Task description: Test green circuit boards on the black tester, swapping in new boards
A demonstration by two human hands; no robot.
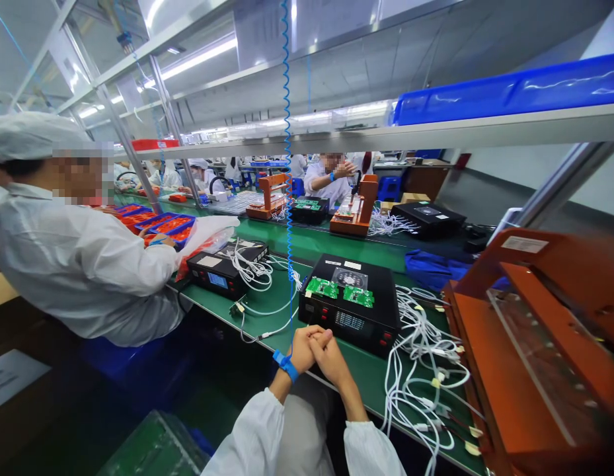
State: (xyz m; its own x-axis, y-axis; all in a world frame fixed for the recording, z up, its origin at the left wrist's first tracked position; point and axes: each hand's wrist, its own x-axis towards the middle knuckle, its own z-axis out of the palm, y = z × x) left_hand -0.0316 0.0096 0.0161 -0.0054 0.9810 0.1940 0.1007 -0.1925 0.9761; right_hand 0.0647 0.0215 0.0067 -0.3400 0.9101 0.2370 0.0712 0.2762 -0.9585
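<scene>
My left hand, with a blue wrist strap at its wrist, is clasped with my right hand at the table's front edge. The fingers of both are closed against each other, and no object shows in them. Just beyond stands a black test box with a small display and red switches. On its top lie two green circuit boards, one on the left and one on the right. White cables spread in a tangle to the right of the box.
An orange test fixture fills the right side. Left of the box is a smaller black device with white cables on top. A co-worker sits at far left near blue trays. A blue coiled cord hangs down.
</scene>
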